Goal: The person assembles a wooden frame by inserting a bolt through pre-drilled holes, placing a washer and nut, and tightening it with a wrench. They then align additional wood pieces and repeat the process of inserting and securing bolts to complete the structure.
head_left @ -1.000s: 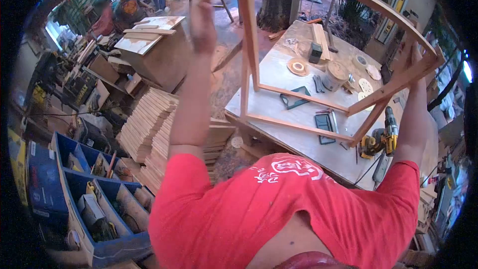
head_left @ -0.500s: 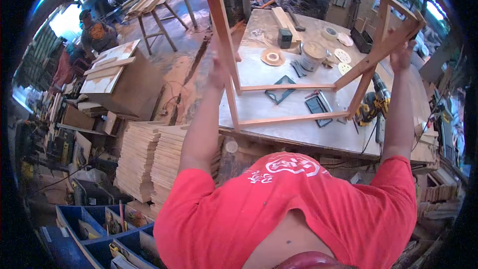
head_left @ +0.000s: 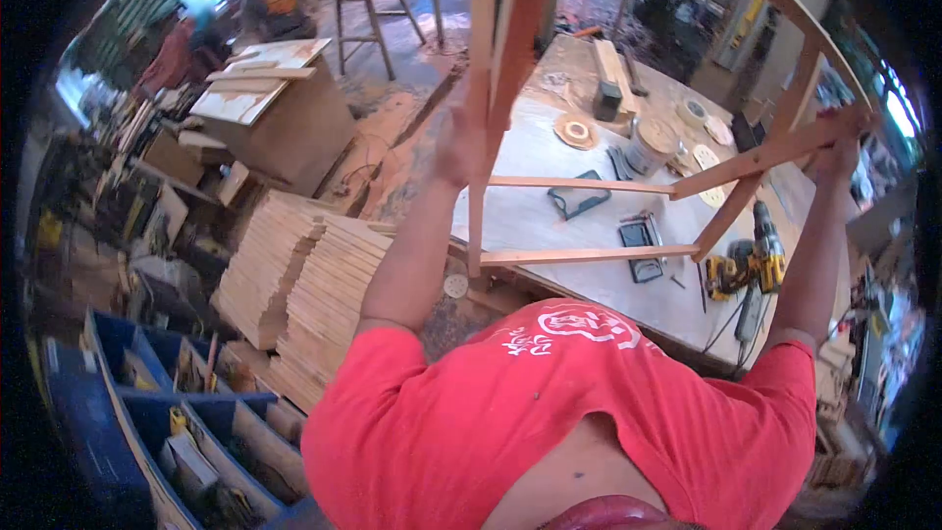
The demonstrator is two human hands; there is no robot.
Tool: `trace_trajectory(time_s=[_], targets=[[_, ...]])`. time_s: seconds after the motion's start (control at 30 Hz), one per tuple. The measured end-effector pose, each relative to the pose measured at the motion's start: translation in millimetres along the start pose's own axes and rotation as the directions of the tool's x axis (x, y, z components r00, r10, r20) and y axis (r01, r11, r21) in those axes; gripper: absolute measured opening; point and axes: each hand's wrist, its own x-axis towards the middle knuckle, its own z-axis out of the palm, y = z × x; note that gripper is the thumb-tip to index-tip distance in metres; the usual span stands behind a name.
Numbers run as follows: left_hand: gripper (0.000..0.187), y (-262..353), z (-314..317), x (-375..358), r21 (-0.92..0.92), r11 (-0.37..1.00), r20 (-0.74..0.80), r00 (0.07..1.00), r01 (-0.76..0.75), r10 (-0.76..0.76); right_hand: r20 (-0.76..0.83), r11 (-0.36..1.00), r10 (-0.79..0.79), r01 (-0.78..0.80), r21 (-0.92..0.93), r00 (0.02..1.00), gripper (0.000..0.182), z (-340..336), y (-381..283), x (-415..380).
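Observation:
A tall wooden frame is held up between my two hands, over the near part of the pale worktable. My left hand is closed on its left upright, the fingers partly hidden by the wood. At the frame's right side, my right hand grips the corner where the rails meet. Below the frame lie a dark green sanding tool and another dark tool. Two yellow and black drills rest on the table near my right forearm.
Stacked wooden boards stand left of my body, behind a blue compartment box. A wooden cabinet, a stool and a person are at the upper left. A tub stands on the table.
The view has turned, so the surroundings appear shifted. The frame has swung, its left upright now looking broader and nearer. Both hands still hold it.

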Motion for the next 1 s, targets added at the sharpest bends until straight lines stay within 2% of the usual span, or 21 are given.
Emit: trace_trajectory(time_s=[0.03,0.1,0.2,0.27,0.3,0.33,0.37,0.4,0.43,0.47,0.5,0.53,0.6,0.67,0.73,0.8,0.87,0.9,0.93,0.97,1.0], targets=[[0.076,3,4,-1,0.051,0.994,-0.013,0.995,-0.101,0.101,0.014,0.999,-0.031,0.031,-0.044,0.999,0.034,12,1,3],[0.076,8,2,-5,0.137,0.977,-0.008,0.986,-0.163,0.166,0.061,0.996,-0.055,0.059,-0.062,0.997,0.035,26,5,23],[0.072,17,-5,-23,0.190,0.965,0.006,0.983,-0.181,0.183,0.178,0.991,0.002,0.021,-0.129,0.984,0.043,14,12,67],[0.063,10,-20,-34,-0.093,0.994,-0.192,0.981,-0.055,0.036,0.143,0.971,0.038,-0.003,-0.238,0.989,0.048,83,6,50],[0.058,30,-19,-41,0.285,0.958,-0.202,0.979,0.035,0.024,0.128,0.957,0.053,-0.014,-0.291,0.990,0.051,119,-2,39],[0.059,34,-20,-45,0.237,0.970,-0.286,0.951,-0.047,0.116,0.117,0.946,0.049,-0.009,-0.324,0.992,0.053,154,-14,23],[0.060,35,-25,-46,0.188,0.974,-0.363,0.913,-0.127,0.189,0.158,0.933,0.107,-0.045,-0.356,0.982,0.054,141,-8,55],[0.069,32,-70,-45,0.204,0.972,-0.165,0.975,-0.115,0.150,0.127,0.915,0.063,-0.006,-0.403,0.990,0.058,169,-10,45],[0.069,48,-66,-47,0.189,0.977,-0.120,0.985,-0.103,0.127,0.173,0.836,0.209,-0.083,-0.543,0.963,0.059,182,-26,35],[0.071,72,-51,-56,0.091,0.989,-0.116,0.985,-0.119,0.129,0.247,0.882,0.011,0.107,-0.458,0.969,0.053,198,-13,31],[0.074,89,-46,-65,0.000,0.991,-0.121,0.984,-0.132,0.131,0.284,0.913,0.075,0.048,-0.404,0.956,0.054,206,-9,37],[0.074,96,-59,-69,0.035,0.988,-0.137,0.979,-0.150,0.153,0.329,0.939,0.138,-0.017,-0.344,0.934,0.054,218,-6,37],[0.073,104,-63,-79,0.083,0.984,-0.136,0.976,-0.158,0.168,0.007,0.886,0.142,-0.124,-0.446,0.990,0.046,313,-57,-53],[0.066,115,-54,-94,0.157,0.969,-0.224,0.949,-0.191,0.223,0.209,0.989,0.064,-0.034,-0.142,0.976,0.052,312,-33,-52],[0.064,116,-75,-105,0.174,0.967,-0.271,0.935,-0.187,0.229,0.299,0.955,0.153,-0.063,-0.290,0.942,0.050,311,-23,-59],[0.062,114,-90,-115,0.196,0.964,-0.317,0.919,-0.178,0.234,0.451,0.990,0.075,-0.012,-0.140,0.889,0.037,318,-6,-67],[0.059,117,-95,-122,0.155,0.982,-0.449,0.878,-0.109,0.168,0.522,0.987,0.159,-0.118,-0.111,0.838,0.038,329,1,-74],[0.056,118,-98,-124,0.119,0.989,-0.495,0.858,-0.092,0.139,0.491,0.963,0.196,-0.072,-0.259,0.849,0.044,340,-15,-86],[0.056,118,-108,-128,0.133,0.989,-0.476,0.870,-0.071,0.127,0.555,0.966,0.015,0.131,-0.223,0.832,0.045,339,13,-72],[0.056,119,-123,-131,0.185,0.982,-0.534,0.835,-0.036,0.131,0.609,0.932,-0.313,0.360,0.047,0.729,0.047,354,32,-69],[0.056,122,-130,-133,0.233,0.972,-0.589,0.796,0.003,0.139,0.645,0.958,-0.152,0.273,-0.090,0.749,0.041,352,13,-83]])
